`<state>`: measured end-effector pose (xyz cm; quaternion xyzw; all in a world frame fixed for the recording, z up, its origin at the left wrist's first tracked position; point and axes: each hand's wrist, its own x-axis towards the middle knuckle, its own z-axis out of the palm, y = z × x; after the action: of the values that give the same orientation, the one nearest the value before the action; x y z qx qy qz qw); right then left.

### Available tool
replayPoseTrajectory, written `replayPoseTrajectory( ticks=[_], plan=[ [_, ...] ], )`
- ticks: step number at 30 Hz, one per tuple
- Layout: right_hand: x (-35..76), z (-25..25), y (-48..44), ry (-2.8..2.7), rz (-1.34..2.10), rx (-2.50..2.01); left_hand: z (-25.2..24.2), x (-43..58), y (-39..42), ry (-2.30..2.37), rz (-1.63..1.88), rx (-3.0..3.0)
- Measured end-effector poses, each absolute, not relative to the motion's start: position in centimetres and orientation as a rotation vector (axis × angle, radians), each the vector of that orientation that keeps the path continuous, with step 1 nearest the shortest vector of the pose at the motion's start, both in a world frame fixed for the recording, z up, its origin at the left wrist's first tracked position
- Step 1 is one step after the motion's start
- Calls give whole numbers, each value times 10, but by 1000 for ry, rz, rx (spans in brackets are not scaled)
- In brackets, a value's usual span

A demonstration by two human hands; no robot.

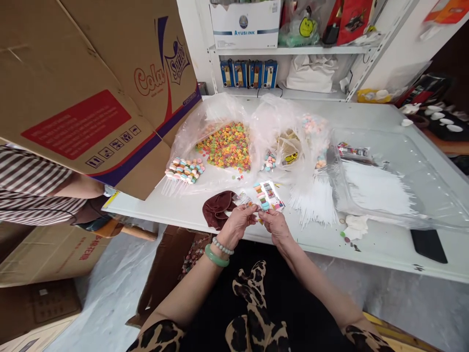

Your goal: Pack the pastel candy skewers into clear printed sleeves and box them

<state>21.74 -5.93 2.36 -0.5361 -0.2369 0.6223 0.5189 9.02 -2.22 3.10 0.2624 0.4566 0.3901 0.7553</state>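
My left hand (242, 222) and my right hand (275, 224) meet at the table's front edge, fingertips pinched close together. Whatever small thing is between them is too hidden to name; a bit of yellow shows below the fingers. Just beyond the fingertips is a skewer of pastel candy pieces (261, 193), its near end by my right fingers. I cannot tell whether it is held or lies on the table. A printed wrapper (273, 194) is right of it, and a smaller clear printed wrapper (242, 198) sits by my left fingers. Beside my left hand lies a crumpled brown cloth (218, 209).
Finished candy skewers (184, 171) lie left, before a bag of coloured candy rings (230, 146). White sticks (315, 198) and a clear plastic tray (436, 200) are right. A phone-like black slab (428, 246) is near the edge. A large carton (120, 93) blocks the left; a person's striped sleeve (29, 176) shows beyond.
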Motion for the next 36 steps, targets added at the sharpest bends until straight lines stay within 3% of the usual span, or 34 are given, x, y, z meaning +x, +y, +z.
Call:
replayPoseTrajectory(
  ticks=[7,12,20,30,36],
  plan=[
    [218,16,-59,-748,1389,-1298,20,98,-23,986,1107,438],
    [220,18,-55,-638,1502,-1260,22,102,-29,915,1071,461],
    [217,1,-48,-633,1357,-1240,21,95,-29,947,846,478],
    [215,11,-47,-750,1466,-1335,9,105,-26,943,1047,430],
    [223,12,-41,-722,1478,-1381,16,93,-16,1021,913,447]
  ],
)
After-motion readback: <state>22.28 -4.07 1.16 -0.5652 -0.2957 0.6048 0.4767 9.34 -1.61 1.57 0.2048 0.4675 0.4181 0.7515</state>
